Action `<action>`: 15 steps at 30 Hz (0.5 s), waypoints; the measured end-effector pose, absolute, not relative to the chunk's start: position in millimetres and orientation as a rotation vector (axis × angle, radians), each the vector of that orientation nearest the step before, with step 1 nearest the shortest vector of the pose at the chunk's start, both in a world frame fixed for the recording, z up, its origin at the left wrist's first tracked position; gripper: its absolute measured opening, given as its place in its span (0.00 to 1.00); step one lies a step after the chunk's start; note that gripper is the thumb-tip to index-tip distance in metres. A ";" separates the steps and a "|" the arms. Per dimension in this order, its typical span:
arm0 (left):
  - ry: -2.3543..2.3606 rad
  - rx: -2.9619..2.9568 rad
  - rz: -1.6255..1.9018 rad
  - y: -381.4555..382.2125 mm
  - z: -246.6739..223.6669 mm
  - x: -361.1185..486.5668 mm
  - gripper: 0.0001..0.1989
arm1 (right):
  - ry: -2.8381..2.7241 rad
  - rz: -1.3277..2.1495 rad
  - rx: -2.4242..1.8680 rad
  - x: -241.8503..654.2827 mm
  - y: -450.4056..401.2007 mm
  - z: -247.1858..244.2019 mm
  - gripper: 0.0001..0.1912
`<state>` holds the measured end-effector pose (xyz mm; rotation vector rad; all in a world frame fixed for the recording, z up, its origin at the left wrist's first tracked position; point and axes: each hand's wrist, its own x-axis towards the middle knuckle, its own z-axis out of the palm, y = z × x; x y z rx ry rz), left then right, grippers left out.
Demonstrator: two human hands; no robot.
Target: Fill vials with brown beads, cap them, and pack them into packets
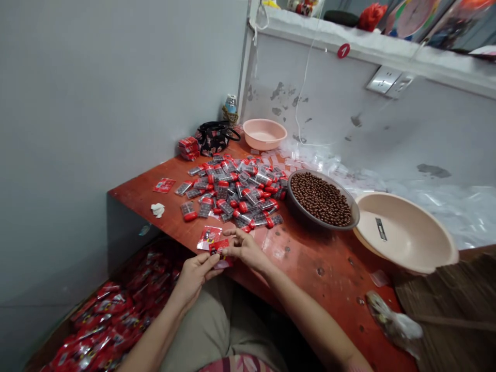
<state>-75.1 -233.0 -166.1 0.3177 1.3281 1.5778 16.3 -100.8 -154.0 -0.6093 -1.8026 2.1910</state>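
Note:
Near the table's front edge, my left hand pinches the lower left side of a small red packet between thumb and fingers. My right hand is closed on the packet's right side. Another red packet lies flat on the table just behind it. Past both hands spreads a heap of small clear bottles with red caps, filled with dark pieces. Whether the held packet has anything inside is hidden by my fingers.
Right of the heap stand a grey bowl of brown balls and a large pale basin. A pink basin and a black bag sit at the back. Below left is a box of red packets. Cardboard lies right.

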 end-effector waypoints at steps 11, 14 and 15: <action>1.395 0.086 1.682 -230.7 -169.0 -62.7 0.11 | -2.571 0.242 -1.009 3.5 -14.3 -108.1 0.18; 1.375 0.026 1.724 -231.6 -167.3 -61.5 0.11 | -2.707 0.036 -1.077 -13.4 -0.1 -107.8 0.21; 1.366 0.007 1.739 -232.1 -167.1 -61.6 0.11 | -2.740 0.013 -1.074 -17.4 2.6 -108.2 0.20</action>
